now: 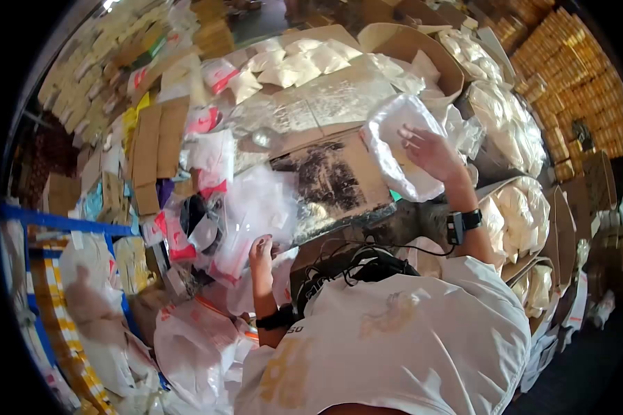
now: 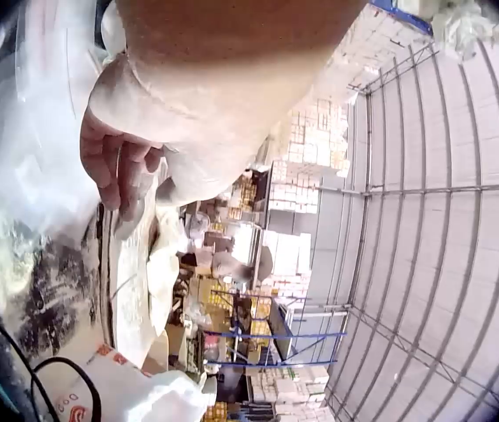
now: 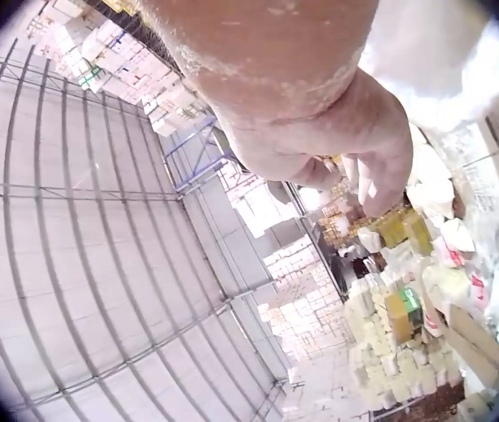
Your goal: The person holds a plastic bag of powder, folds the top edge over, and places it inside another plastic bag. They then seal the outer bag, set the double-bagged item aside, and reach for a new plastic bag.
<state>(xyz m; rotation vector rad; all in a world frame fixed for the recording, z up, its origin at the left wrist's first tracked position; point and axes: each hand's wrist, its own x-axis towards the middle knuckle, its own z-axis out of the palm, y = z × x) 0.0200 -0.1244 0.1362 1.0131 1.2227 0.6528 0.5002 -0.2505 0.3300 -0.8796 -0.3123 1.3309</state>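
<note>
In the head view my right hand (image 1: 432, 155) is over the mouth of a white sack (image 1: 384, 145), fingers spread and loosely bent, holding nothing visible. The right wrist view shows the same hand (image 3: 368, 141) with its fingers bent, near white plastic (image 3: 443, 79). My left hand (image 1: 261, 257) is beside a pile of clear plastic bags (image 1: 259, 204), its fingers loosely bent. In the left wrist view that hand (image 2: 122, 158) hangs next to the clear plastic (image 2: 30, 158); nothing shows in its fingers, and whether they touch the plastic is unclear.
A powder-dusted cardboard box (image 1: 370, 169) lies between the hands. Filled clear bags (image 1: 301, 62) line the far side. Boxes of packed bags (image 1: 509, 124) stand at the right. A blue frame (image 1: 69, 220) and a large white bag (image 1: 194, 346) are at the left.
</note>
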